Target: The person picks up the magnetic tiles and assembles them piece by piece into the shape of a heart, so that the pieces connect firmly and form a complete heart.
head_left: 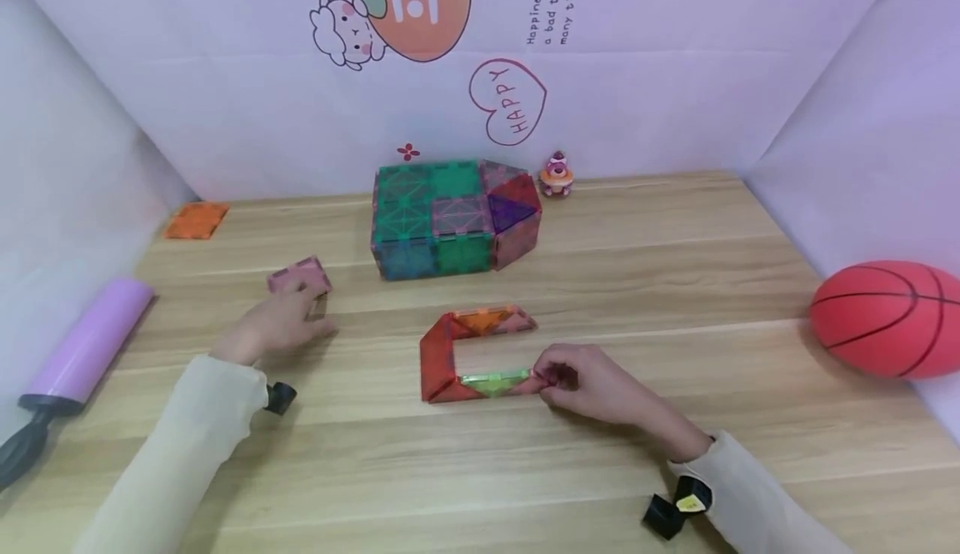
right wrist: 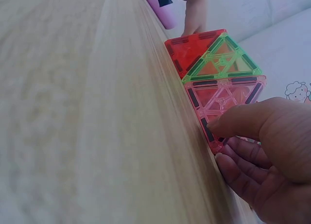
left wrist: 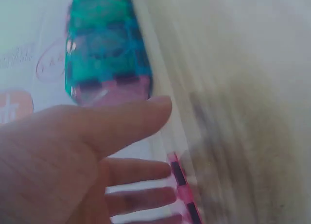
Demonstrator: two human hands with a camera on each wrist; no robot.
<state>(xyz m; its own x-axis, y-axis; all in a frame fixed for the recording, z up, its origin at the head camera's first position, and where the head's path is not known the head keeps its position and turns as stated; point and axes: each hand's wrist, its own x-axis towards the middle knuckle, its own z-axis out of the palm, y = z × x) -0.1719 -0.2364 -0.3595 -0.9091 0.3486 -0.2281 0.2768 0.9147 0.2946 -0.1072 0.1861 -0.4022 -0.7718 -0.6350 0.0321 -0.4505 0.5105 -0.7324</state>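
Note:
My right hand [head_left: 596, 383] pinches a pink triangular magnetic tile [right wrist: 211, 95] between thumb and fingers. That tile stands edge to edge with a green triangular tile [right wrist: 223, 61]. Beyond it is a red tile [right wrist: 187, 54], in a low U-shaped frame that also has an orange triangular tile [head_left: 480, 319] on its far side. My left hand [head_left: 277, 325] is over a flat pink tile [head_left: 306, 274] at the left. In the left wrist view its fingers are straight and their tips reach the pink tile's edge; the thumb stands apart.
A block of green, blue and pink magnetic tiles [head_left: 435, 254] stands at the back, with a small figurine [head_left: 557, 176] beside it. An orange square tile [head_left: 197, 221] lies back left. A purple pump [head_left: 93, 346] lies at left, a red ball [head_left: 888, 319] at right.

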